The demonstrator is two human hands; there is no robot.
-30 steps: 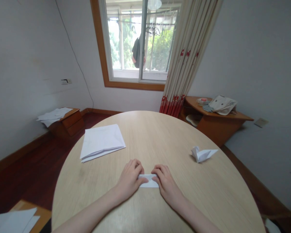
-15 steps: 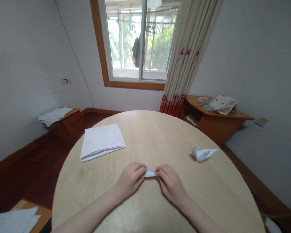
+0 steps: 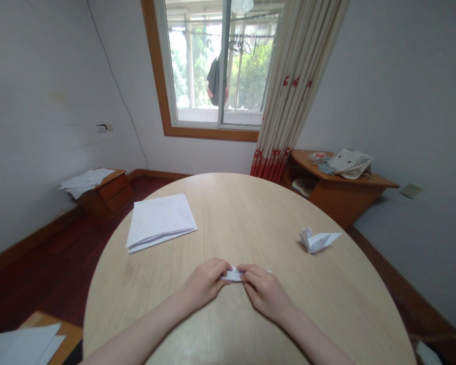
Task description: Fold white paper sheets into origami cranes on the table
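Observation:
Between my two hands is a small folded piece of white paper [image 3: 233, 275], low over the front half of the round wooden table [image 3: 243, 223]. My left hand [image 3: 207, 278] pinches its left end, the thumb below and the fingers on top. At the other end, my right hand [image 3: 264, 286] grips the paper with bent fingers. Most of the paper is covered by my fingers, though a little white shows past the right knuckles. To the right lies a folded white paper figure [image 3: 316, 241] with pointed ends, apart from both hands.
A stack of white paper sheets [image 3: 161, 220] rests at the table's left. More papers [image 3: 23, 344] lie on a wooden surface at lower left. Beyond the table stand a low drawer cabinet [image 3: 114, 190] and a wooden desk [image 3: 338, 197] holding a cloth bag [image 3: 349, 162].
My right hand has shifted slightly left, closer to my left hand. The paper between them now looks a little tilted, and less of it shows.

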